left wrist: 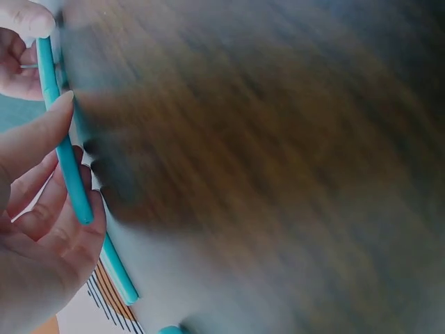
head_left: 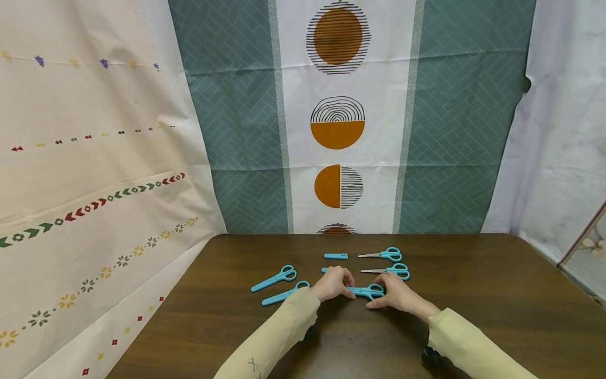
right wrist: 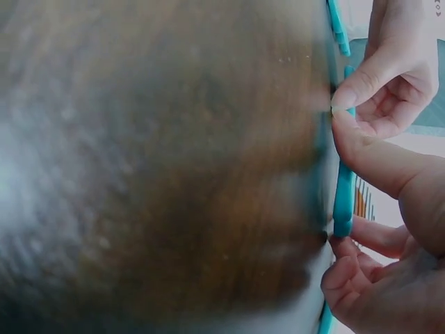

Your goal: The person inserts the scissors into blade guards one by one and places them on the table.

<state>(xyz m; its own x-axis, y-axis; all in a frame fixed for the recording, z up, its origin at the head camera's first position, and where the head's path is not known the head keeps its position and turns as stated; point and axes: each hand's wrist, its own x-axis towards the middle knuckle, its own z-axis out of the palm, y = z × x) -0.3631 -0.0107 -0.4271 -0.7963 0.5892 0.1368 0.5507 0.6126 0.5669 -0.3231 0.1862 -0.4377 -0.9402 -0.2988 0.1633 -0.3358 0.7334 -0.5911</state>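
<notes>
A pair of sheathed light-blue scissors [head_left: 375, 291] lies level between my two hands, low over the brown table. My left hand [head_left: 333, 284] pinches the blue blade cover [left wrist: 69, 167], thumb on the near side and fingers behind. At the handle end, my right hand [head_left: 397, 296] holds the finger loops between its thumb and fingers. The right wrist view shows the handle [right wrist: 344, 198] edge-on, with the right thumb close to the left one. The blades are hidden in the cover.
Two bare scissors [head_left: 381, 255] [head_left: 379, 271] lie behind my right hand, blades pointing left. A loose blue cover [head_left: 336, 256] lies beside them; another [head_left: 324, 270] is partly hidden by my left hand. Two sheathed scissors [head_left: 272, 280] [head_left: 279, 297] lie left on the table [head_left: 218, 295].
</notes>
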